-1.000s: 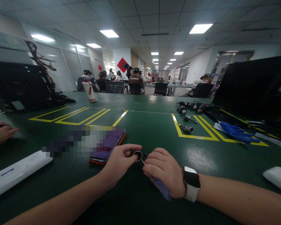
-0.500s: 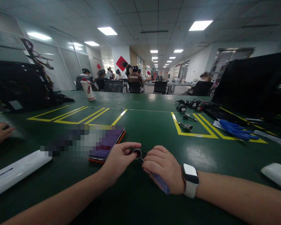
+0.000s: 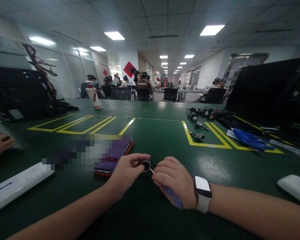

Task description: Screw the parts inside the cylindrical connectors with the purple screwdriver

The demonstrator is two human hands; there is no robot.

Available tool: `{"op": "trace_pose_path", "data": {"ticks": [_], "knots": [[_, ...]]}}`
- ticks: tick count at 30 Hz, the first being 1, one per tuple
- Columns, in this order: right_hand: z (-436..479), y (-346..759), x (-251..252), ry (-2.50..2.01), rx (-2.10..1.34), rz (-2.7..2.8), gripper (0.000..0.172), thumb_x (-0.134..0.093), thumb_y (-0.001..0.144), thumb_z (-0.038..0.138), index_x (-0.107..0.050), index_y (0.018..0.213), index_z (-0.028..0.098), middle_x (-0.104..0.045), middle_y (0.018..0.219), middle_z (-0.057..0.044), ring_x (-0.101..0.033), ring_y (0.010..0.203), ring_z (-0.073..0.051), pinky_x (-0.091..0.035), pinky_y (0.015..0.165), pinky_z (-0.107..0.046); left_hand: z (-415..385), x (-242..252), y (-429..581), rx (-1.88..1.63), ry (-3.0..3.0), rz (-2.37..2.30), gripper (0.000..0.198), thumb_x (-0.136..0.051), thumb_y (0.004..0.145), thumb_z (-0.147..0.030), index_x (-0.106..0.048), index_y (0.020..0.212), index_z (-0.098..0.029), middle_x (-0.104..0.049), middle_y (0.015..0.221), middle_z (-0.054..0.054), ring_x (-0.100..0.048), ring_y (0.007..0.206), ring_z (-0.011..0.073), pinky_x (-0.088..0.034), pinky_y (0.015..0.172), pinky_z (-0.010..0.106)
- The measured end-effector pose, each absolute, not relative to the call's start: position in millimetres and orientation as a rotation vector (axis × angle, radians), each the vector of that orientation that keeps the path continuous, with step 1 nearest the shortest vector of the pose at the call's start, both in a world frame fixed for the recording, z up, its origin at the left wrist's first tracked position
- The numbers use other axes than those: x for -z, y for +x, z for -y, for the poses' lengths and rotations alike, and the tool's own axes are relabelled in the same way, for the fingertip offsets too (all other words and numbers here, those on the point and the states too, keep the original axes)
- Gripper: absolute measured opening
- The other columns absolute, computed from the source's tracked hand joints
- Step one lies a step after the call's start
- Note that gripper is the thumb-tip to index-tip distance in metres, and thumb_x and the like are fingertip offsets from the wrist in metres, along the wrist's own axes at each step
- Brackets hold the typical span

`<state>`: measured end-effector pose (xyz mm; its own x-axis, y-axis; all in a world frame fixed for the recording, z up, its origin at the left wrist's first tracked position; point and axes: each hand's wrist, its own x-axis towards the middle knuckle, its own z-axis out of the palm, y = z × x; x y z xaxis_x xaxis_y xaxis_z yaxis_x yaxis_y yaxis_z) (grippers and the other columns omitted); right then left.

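My left hand [image 3: 127, 171] pinches a small round metal part [image 3: 146, 165] between thumb and fingers, its hollow end turned toward the right. A screwdriver [image 3: 173, 197] with a clear bluish-purple handle lies in the closed grip of my right hand [image 3: 173, 180]. Its thin shaft points left and up to the rim of the metal part; whether the tip touches it or sits inside, I cannot tell. Just behind the shaft are tiny dark bits, too small to name. A phone [image 3: 116, 155] with an orange edge lies beside my left hand, partly covered by it.
On the green table [image 3: 162, 133], metal parts with shafts [image 3: 197, 136] lie inside yellow tape at the right, near a blue glove [image 3: 251, 138]. White casings [image 3: 17, 186] flank my arms. A paper cup [image 3: 93, 96] stands farther back. Another person's hand [image 3: 0, 143] is at the left edge.
The view has shifted slightly. Both hands keep the same grips, and the screwdriver stays at the metal part with hardly any visible movement.
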<state>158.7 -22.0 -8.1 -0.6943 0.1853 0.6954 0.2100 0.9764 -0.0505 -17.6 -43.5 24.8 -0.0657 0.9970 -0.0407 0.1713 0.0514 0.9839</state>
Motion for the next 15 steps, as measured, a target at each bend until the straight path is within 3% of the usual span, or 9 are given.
{"op": "trace_pose_path", "data": {"ticks": [15], "knots": [[20.6,158.2,7.1,-0.278,0.037,2.398,0.011,-0.047,0.086,0.016,-0.055,0.093,0.016,-0.065,0.088,-0.006,-0.055,0.085,-0.017,-0.040,0.078,-0.034,42.2,-22.8,-17.3,-1.141,1.258,-1.408,0.031,-0.064,0.056,-0.012,-0.070,0.087,-0.012,-0.074,0.086,0.007,-0.068,0.081,0.0222,-0.051,0.078,0.033]]}}
